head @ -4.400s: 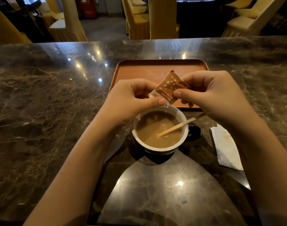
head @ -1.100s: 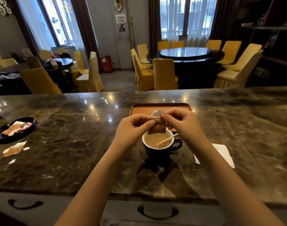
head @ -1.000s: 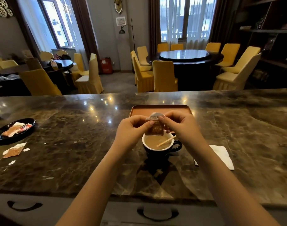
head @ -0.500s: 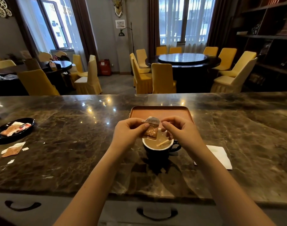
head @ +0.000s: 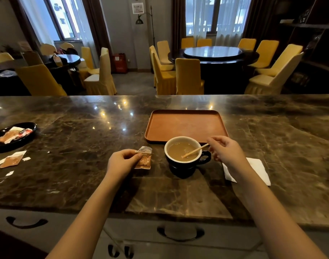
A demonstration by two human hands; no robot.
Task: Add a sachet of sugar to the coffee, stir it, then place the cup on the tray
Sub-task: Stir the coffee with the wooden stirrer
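A dark cup [head: 180,165] with a white inside holds milky coffee and stands on the marble counter just in front of the orange tray [head: 186,126]. A wooden stir stick [head: 194,150] leans in the cup toward the right. My right hand [head: 225,151] pinches the stick's upper end, above the cup handle. My left hand [head: 123,161] holds the torn brown sugar sachet [head: 144,159] to the left of the cup, low over the counter.
A white napkin [head: 257,170] lies right of the cup, partly under my right forearm. A black dish [head: 14,136] with sachets sits far left, with a torn sachet [head: 12,160] and paper scraps beside it. Drawers with handles run under the counter edge.
Both hands held the sachet over the cup earlier. My left hand has carried it left and down to the counter. My right hand has let go and taken the stir stick.
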